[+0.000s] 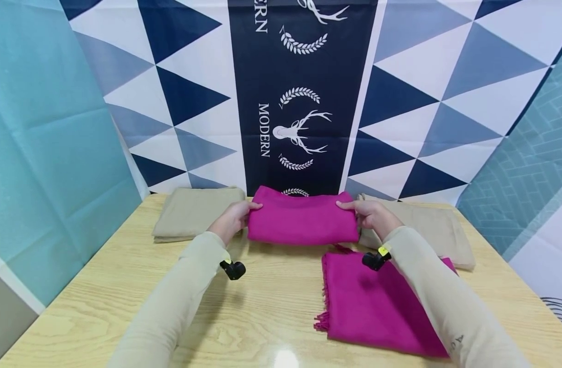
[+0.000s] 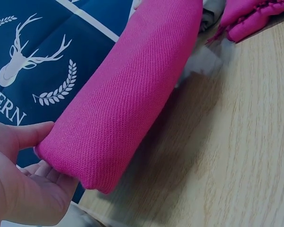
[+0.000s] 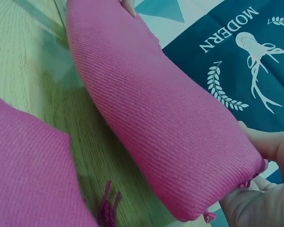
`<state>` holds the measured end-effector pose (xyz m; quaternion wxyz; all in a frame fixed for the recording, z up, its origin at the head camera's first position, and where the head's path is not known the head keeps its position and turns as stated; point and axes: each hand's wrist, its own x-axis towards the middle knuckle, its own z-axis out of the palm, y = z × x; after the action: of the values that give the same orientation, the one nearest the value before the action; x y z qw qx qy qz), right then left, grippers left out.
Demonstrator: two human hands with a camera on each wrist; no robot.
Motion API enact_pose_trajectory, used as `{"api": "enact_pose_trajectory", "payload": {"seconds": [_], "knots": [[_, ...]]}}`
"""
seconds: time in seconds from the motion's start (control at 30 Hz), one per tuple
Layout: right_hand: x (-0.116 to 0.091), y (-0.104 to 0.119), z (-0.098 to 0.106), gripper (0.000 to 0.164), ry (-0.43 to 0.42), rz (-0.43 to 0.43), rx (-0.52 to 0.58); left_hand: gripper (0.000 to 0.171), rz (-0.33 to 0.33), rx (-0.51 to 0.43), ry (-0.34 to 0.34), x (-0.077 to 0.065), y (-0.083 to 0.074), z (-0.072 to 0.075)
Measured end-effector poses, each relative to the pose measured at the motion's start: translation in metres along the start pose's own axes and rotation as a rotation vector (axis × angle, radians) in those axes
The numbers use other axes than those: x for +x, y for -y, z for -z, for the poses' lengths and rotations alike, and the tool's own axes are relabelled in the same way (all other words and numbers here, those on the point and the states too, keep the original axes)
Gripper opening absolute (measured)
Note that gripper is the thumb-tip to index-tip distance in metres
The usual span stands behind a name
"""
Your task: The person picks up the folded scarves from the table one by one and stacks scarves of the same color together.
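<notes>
A folded magenta scarf (image 1: 304, 217) is held up off the table between both hands, near the back edge. My left hand (image 1: 232, 220) grips its left end, thumb on top and fingers underneath, as the left wrist view shows. At the other end my right hand (image 1: 370, 213) pinches the scarf the same way, with short tassels poking out by the fingers (image 3: 255, 203). A second magenta scarf (image 1: 373, 306), folded flat with fringe along its left side, lies on the table below my right forearm, which partly covers it.
On the wooden table (image 1: 262, 317), a folded beige cloth (image 1: 193, 209) lies at the back left. Another beige cloth (image 1: 428, 230) lies at the back right, partly behind the right hand. A patterned curtain (image 1: 304, 76) hangs right behind the table's far edge.
</notes>
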<state>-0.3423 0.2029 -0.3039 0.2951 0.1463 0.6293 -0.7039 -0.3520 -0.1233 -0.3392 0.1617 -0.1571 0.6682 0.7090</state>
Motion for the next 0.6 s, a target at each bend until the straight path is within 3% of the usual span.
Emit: {"api": "enact_pose_trajectory", "payload": {"seconds": [0.07,0.27,0.47,0.6], "knots": [[-0.001,0.000,0.000,0.090,0.024,0.000,-0.008,0.016,0.002,-0.007,0.008,-0.013,-0.003,-0.001],[-0.002,-0.002,0.001,0.013,0.049,0.003,-0.043,0.006,0.006,-0.014,0.037,-0.023,-0.004,-0.001],[-0.005,-0.005,0.003,0.008,0.061,0.013,-0.047,0.005,-0.004,0.004,0.033,-0.024,-0.002,-0.001],[-0.007,-0.006,0.004,0.009,0.055,0.013,-0.037,0.018,-0.004,0.018,0.040,-0.026,-0.002,-0.001]]}}
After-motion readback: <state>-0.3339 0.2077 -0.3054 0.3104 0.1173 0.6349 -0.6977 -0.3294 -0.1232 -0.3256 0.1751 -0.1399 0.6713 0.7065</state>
